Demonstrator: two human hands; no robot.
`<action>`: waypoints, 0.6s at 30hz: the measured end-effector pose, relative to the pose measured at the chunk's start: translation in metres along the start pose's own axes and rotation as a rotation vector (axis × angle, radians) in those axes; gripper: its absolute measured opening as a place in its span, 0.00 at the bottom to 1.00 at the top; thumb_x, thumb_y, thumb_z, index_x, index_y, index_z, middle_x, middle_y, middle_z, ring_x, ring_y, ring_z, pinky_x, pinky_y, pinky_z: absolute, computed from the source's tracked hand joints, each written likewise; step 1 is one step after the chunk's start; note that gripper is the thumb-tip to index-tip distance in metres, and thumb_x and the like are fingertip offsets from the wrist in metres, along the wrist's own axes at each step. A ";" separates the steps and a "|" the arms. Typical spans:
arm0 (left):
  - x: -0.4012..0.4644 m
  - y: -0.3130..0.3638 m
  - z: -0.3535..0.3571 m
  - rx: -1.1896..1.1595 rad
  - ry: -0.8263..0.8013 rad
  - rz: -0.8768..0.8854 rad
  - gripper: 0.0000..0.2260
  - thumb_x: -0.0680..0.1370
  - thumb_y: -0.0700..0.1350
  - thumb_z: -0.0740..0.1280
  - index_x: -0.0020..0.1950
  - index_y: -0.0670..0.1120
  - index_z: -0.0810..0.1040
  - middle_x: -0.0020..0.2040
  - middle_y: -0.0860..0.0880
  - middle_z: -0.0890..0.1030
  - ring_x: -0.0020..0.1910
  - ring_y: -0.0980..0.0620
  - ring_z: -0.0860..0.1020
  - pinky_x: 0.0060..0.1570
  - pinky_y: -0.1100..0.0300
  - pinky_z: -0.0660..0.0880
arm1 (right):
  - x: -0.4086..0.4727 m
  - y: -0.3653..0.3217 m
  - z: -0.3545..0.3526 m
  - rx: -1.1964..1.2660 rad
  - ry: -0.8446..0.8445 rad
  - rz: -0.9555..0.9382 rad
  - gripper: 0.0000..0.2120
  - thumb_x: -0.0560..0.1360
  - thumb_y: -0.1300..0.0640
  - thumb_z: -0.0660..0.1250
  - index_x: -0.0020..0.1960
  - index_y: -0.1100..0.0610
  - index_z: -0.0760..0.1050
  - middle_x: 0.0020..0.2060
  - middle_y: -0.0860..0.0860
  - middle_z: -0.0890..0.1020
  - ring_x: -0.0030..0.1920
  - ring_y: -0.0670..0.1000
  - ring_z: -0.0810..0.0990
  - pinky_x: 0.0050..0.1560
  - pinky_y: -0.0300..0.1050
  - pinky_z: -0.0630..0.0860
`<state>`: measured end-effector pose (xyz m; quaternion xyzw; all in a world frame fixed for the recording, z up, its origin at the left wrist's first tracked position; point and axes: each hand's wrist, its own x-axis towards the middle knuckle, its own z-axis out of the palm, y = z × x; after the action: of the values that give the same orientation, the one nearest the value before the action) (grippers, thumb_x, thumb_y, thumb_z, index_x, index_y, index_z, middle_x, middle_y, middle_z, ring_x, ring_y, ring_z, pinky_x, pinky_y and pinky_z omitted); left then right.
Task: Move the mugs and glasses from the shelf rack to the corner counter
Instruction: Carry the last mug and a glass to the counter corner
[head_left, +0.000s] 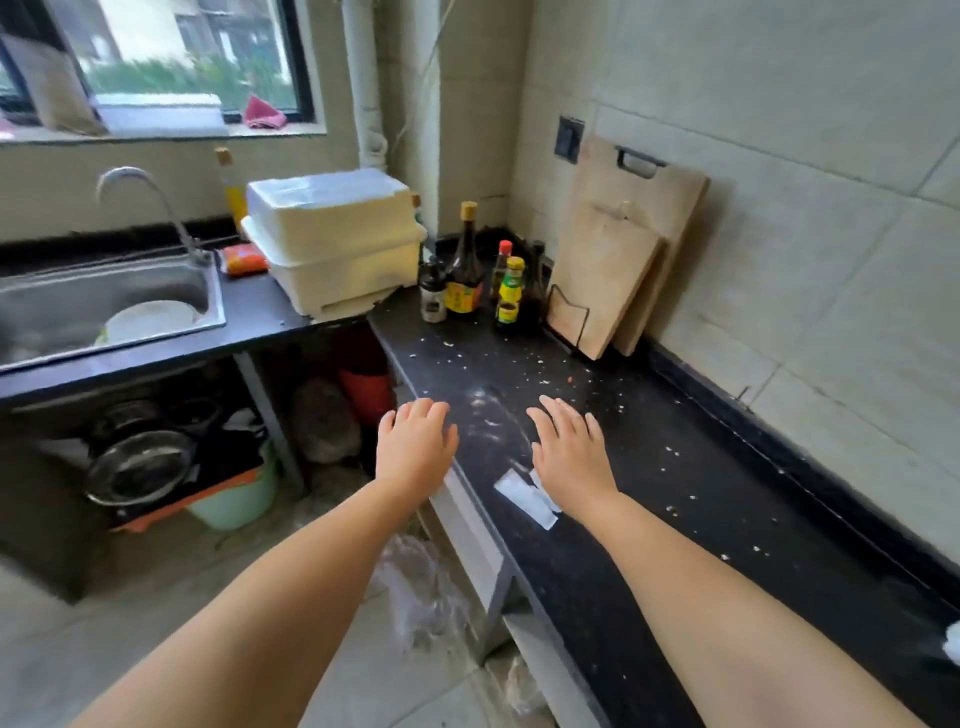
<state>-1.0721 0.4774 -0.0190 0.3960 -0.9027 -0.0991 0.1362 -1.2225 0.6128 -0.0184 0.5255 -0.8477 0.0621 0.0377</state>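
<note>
Both my arms reach forward over a black stone counter (649, 467) that runs into a tiled corner. My left hand (415, 441) hovers palm down above the counter's front edge, fingers relaxed and holding nothing. My right hand (569, 452) is spread palm down just over the counter top, also with nothing in it. No mugs, glasses or shelf rack appear in this view. A cream lidded dish box (332, 239) stands on the counter by the sink.
Sauce bottles (467, 270) cluster in the corner beside two leaning wooden cutting boards (618, 270). A steel sink (104, 306) with a tap lies at left. Crumbs and a white paper scrap (524, 499) lie on the counter. Pots and a green basin (234, 499) sit underneath.
</note>
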 end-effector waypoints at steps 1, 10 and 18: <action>-0.006 -0.025 -0.009 -0.005 0.009 -0.037 0.17 0.80 0.51 0.58 0.67 0.48 0.72 0.65 0.49 0.75 0.66 0.47 0.71 0.68 0.52 0.63 | 0.006 -0.026 0.002 0.011 0.008 -0.024 0.23 0.81 0.55 0.54 0.75 0.56 0.59 0.77 0.54 0.58 0.77 0.55 0.55 0.75 0.58 0.53; -0.087 -0.271 -0.109 0.136 0.039 -0.296 0.19 0.80 0.52 0.57 0.69 0.49 0.70 0.68 0.49 0.73 0.69 0.47 0.69 0.72 0.47 0.59 | 0.049 -0.299 0.034 0.094 -0.011 -0.317 0.23 0.78 0.55 0.60 0.73 0.56 0.64 0.74 0.55 0.65 0.75 0.56 0.61 0.72 0.62 0.58; -0.183 -0.434 -0.171 0.178 0.062 -0.655 0.22 0.80 0.53 0.58 0.72 0.48 0.67 0.70 0.47 0.70 0.71 0.47 0.65 0.73 0.46 0.56 | 0.067 -0.511 0.057 0.172 -0.136 -0.678 0.22 0.80 0.54 0.57 0.73 0.58 0.63 0.74 0.57 0.63 0.76 0.57 0.59 0.74 0.56 0.59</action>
<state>-0.5999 0.3118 -0.0130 0.6780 -0.7281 -0.0463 0.0891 -0.7949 0.3202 -0.0328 0.7810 -0.6174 0.0822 -0.0447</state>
